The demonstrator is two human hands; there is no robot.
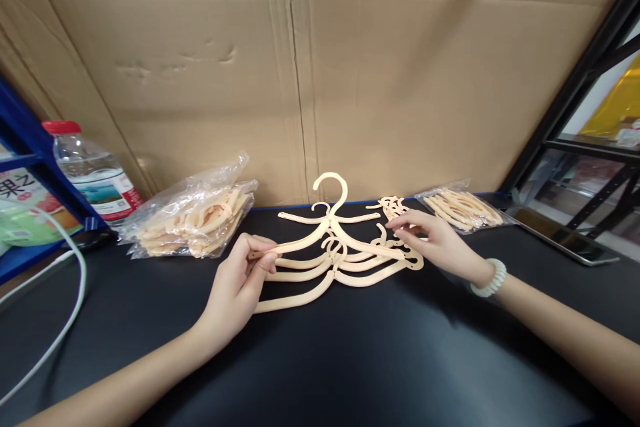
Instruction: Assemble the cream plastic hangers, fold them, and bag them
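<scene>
My left hand (245, 277) pinches the left arm of a cream plastic clothes hanger (307, 238), whose hook points up. Below and behind it, several similar hangers (310, 295) lie overlapping on the black table. My right hand (425, 234) is at the right, fingers apart and slightly bent, beside a small heap of loose cream hanger pieces (393, 206). The right hand's fingertips are close to those pieces; whether they touch one I cannot tell. A pale coiled band (490, 278) circles the right wrist.
Clear plastic bags of cream hanger parts lie back left (193, 220) and back right (463, 207). A phone (563, 235) rests at the right. At the left are a large water bottle (95, 170) and a white cable (80, 274). A cardboard wall (380, 80) closes off the back.
</scene>
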